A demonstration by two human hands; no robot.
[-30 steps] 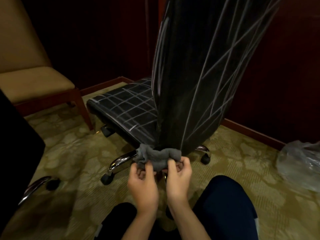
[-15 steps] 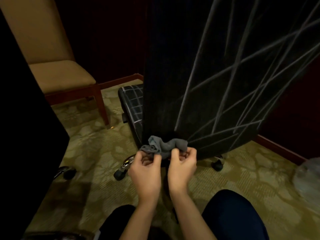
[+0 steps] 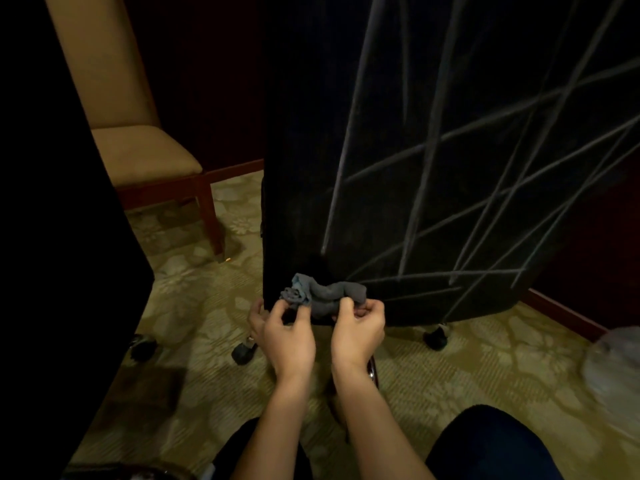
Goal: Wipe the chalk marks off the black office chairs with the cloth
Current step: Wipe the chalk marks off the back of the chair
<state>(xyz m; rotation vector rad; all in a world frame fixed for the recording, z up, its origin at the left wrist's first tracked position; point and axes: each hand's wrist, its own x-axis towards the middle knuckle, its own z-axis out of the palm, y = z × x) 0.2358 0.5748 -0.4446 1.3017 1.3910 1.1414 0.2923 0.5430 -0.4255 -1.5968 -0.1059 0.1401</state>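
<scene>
A person crouches behind a black office chair (image 3: pixel 433 150), seen from a head camera looking down at both hands. The chair's tall backrest fills the upper middle and right of the view, and pale chalk lines (image 3: pixel 426 157) cross it in long slanting strokes.

Low against the bottom left corner of that backrest, the person holds a small grey cloth (image 3: pixel 322 295), bunched and twisted. The left hand (image 3: pixel 287 336) pinches the cloth's left end between thumb and fingertips; the right hand (image 3: pixel 358 330) pinches its right end the same way. Both grips are narrow and closed on the fabric. Whether the cloth touches the backrest cannot be told.

To the left of the office chair stands a tan padded chair (image 3: pixel 138 154) with wooden legs, on patterned green carpet (image 3: pixel 194 282). A clear plastic bag (image 3: pixel 613 362) lies to the chair's right.

The step in hand appears to be readying the cloth. To wipe well, the person would likely need to spread the wad into a flat pad, press it firmly to the backrest, and follow each line along its length, turning to a clean face as chalk builds up.
</scene>
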